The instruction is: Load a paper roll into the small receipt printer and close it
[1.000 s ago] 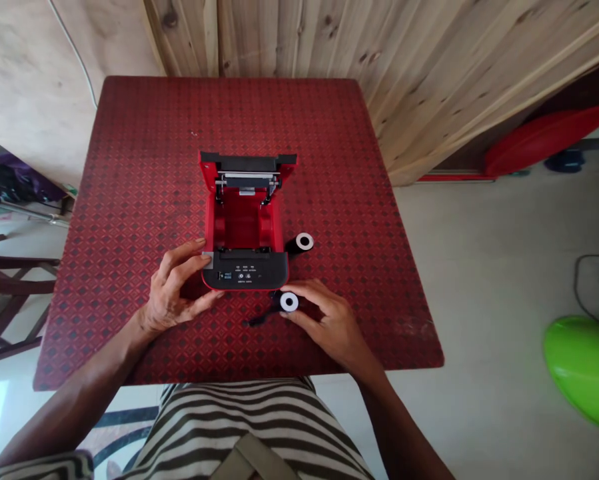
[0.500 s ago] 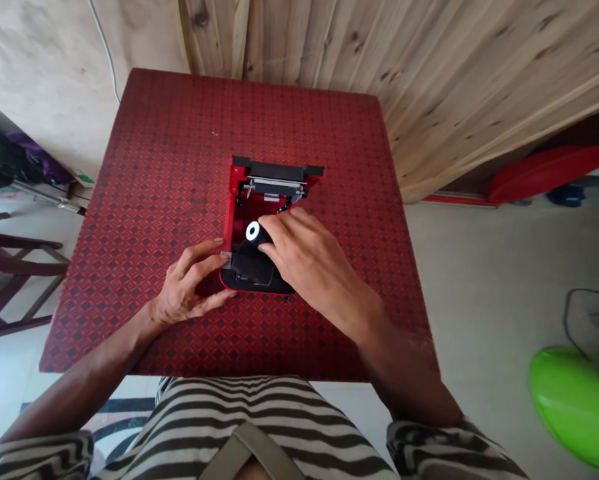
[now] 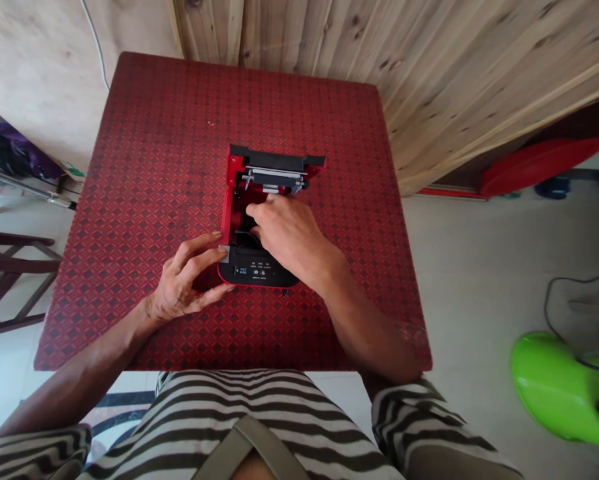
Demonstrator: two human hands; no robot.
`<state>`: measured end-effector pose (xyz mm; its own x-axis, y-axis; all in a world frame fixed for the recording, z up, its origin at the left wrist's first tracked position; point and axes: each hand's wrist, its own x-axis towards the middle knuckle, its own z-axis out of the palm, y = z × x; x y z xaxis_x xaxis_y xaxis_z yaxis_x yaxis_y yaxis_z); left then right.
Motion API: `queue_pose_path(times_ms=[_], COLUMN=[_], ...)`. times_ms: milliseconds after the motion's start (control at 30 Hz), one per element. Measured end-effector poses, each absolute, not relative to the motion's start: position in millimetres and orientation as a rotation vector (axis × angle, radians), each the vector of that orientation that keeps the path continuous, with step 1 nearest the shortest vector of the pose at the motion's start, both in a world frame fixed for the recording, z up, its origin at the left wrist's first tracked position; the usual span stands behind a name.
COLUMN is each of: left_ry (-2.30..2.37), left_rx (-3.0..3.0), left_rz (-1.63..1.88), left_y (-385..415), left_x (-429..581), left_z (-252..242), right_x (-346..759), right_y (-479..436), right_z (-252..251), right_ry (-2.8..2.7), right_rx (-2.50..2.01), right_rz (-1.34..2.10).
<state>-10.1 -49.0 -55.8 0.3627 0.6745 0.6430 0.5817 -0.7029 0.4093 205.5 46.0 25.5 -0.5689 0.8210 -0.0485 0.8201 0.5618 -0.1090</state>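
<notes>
A small red printer (image 3: 259,272) with a black front panel stands in the middle of the red patterned table (image 3: 169,147), its lid (image 3: 276,160) tipped open at the back. My right hand (image 3: 286,237) reaches down into the open bay, fingers curled over a black roll (image 3: 246,225) that is mostly hidden under them. My left hand (image 3: 186,280) rests with stretched fingers against the printer's front left corner, index finger on top and thumb along the table. My right arm covers the spot beside the printer on the right.
A wooden plank wall (image 3: 379,53) rises behind the table. A dark wooden chair (image 3: 4,267) stands at the left. A red object (image 3: 539,163) lies under the wall at the right. A bright green object (image 3: 554,387) and a cable sit on the floor, lower right.
My right hand picked up the black roll with a white core from the table in front of the printer, carried it over the bay and lowered it inside. My left hand stayed put.
</notes>
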Motion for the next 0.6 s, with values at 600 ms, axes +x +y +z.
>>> queue_pose_path(times_ms=[600], left_ry=[1.156], left_rx=[2.467], left_rz=[1.204], left_y=[-48], left_x=[-10], left_z=[-39], right_x=[244], right_y=[9], right_z=[31], right_ry=[-2.41], right_rx=[-1.075], right_rz=[0.529])
